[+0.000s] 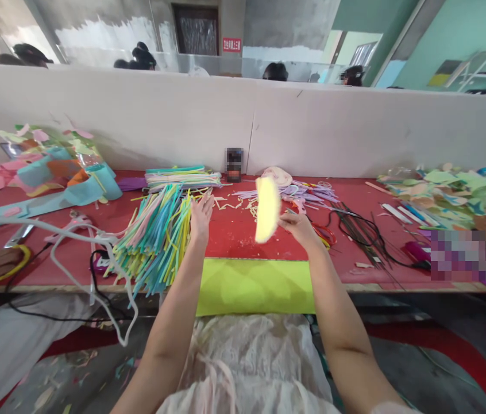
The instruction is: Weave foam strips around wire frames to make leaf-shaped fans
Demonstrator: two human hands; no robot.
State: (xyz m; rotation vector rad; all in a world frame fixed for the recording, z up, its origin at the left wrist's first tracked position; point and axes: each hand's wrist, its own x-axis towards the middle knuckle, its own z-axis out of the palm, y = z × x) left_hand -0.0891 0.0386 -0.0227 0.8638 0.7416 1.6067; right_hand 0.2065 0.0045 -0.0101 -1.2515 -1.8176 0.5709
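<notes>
My left hand (202,214) is held up with its fingers stretched out and nothing in it. Beside it lies a big heap of thin, soft-looking strips (157,236) in blue, yellow, green and pink. In my right hand (298,225) a pale yellow half-moon-shaped piece (266,210), blurred by motion, is pinched at its right edge and raised above the red table (230,241). Its material I cannot make out. A lime-green sheet (255,284) hangs over the table's front edge between my forearms.
Purple strips (312,192) lie behind my right hand, with black cables and thin rods (363,236) farther right. Coloured cut pieces (462,190) and a purple item stand near another person's hand. At left, another person's hand holds yellow-handled scissors (21,261); a white cable (126,287) loops nearby.
</notes>
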